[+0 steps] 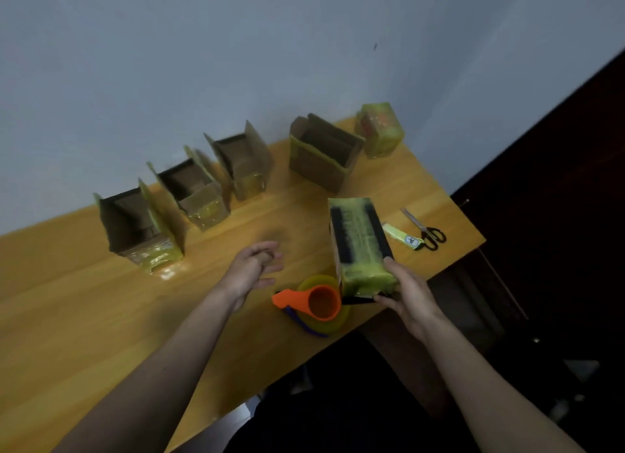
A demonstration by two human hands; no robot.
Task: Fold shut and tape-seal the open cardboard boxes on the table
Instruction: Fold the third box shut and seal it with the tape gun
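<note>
My right hand grips the near end of a closed box wrapped in yellow-green tape, holding it just above the wooden table. My left hand hovers over the table with relaxed fingers and holds nothing. Between my hands lies an orange tape dispenser with a roll of yellowish tape. Several open cardboard boxes stand in a row along the wall: one at the left, a second, a third and a larger one. Their flaps stand up.
A taped box stands at the table's far right corner. Scissors and a small yellow-green packet lie near the right edge. The wall runs behind the boxes. The floor to the right is dark.
</note>
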